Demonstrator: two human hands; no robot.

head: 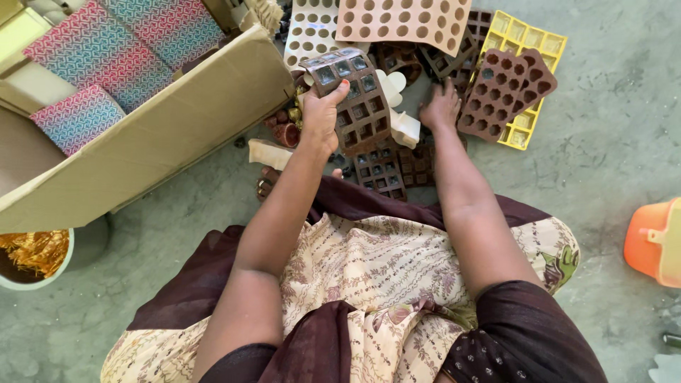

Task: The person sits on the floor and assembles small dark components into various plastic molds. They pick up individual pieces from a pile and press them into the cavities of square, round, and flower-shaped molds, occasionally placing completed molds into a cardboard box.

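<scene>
Head view: person seated on floor.
Left hand (320, 113): clenched on brown silicone square-cavity mould tray (355, 99), lifted, bent.
Right hand (440, 108): flat, fingers spread, on brown moulds (418, 164) right of grip.
Risk: floppy tray could buckle and slip from one-handed hold.

- Even, soft daylight, moderately bright; no hard shadows on the grey concrete floor (610, 177).
- Faint glare on the brown silicone mould tray (352, 96).
- Focus sharp at centre.
- Wide-angle stretch at the edges.

Brown square-celled mould (358, 99) — lifted, tilted
</scene>
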